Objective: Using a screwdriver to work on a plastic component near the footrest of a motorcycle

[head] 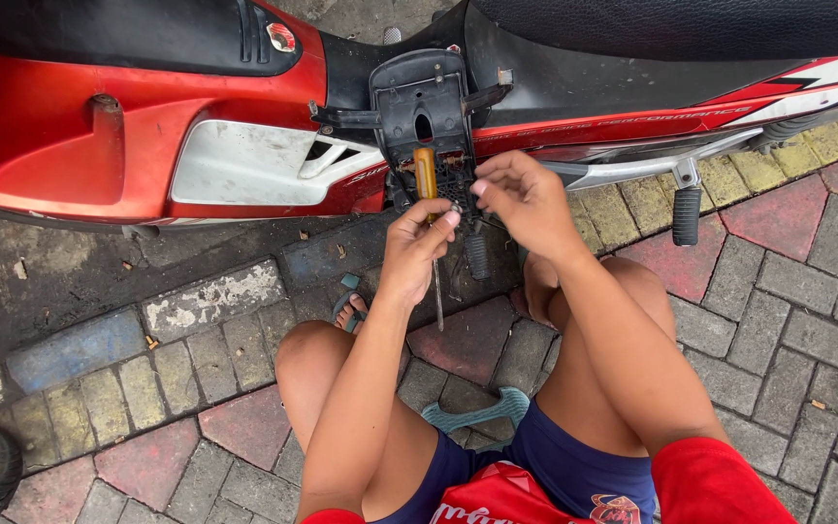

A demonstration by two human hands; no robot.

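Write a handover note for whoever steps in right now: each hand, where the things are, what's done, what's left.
Left hand: grips a screwdriver, amber handle up, shaft pointing down.
Right hand: fingertips pinched at the lower edge of the black panel; whether they hold a small part is too small to tell.
Panel hangs open on the red motorcycle, above the footpeg.
Done: panel is open.
Left: cannot tell which fasteners remain.

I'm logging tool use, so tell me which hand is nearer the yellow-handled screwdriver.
Left. The left hand grips the screwdriver, with the yellow handle sticking up above its fingers and the shaft hanging below. The right hand is just to its right, apart from it.
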